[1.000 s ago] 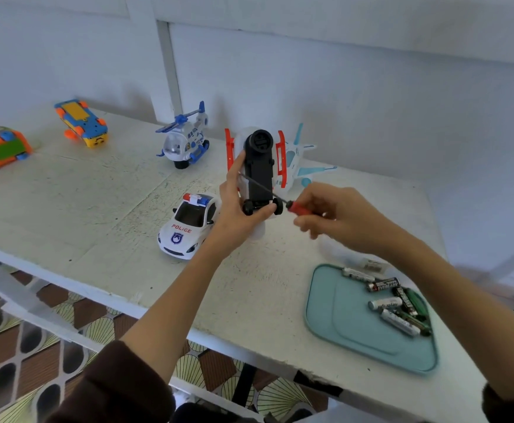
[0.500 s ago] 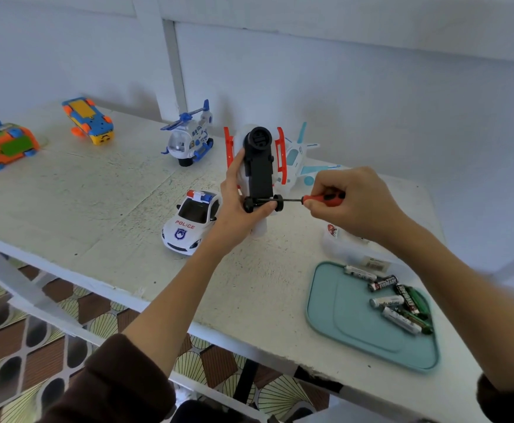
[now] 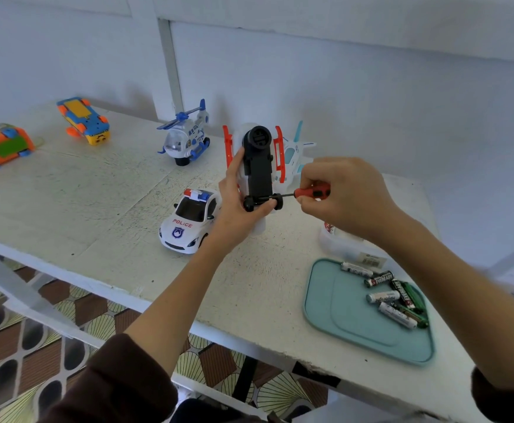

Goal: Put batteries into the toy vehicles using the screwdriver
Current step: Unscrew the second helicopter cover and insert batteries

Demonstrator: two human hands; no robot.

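Toy (image 3: 257, 166) held upright, underside to camera, above table (image 3: 97, 209); screwdriver (image 3: 307, 192) applied at its lower end.

Near edge: batteries (image 3: 393, 296) are piled at the far-right side of teal tray (image 3: 350, 325). Mid: toy is gripped by left hand (image 3: 238, 206), fingers wrapped round its lower body by the wheels. Red screwdriver handle is pinched in curled fingers of right hand (image 3: 345, 198), shaft level, tip at the black base near the axle. Police car (image 3: 190, 221) sits just left of the left hand. Far: helicopter (image 3: 187, 137), plane (image 3: 295, 154) behind the toy, two orange-blue cars (image 3: 83, 120) (image 3: 0, 146) at far left.
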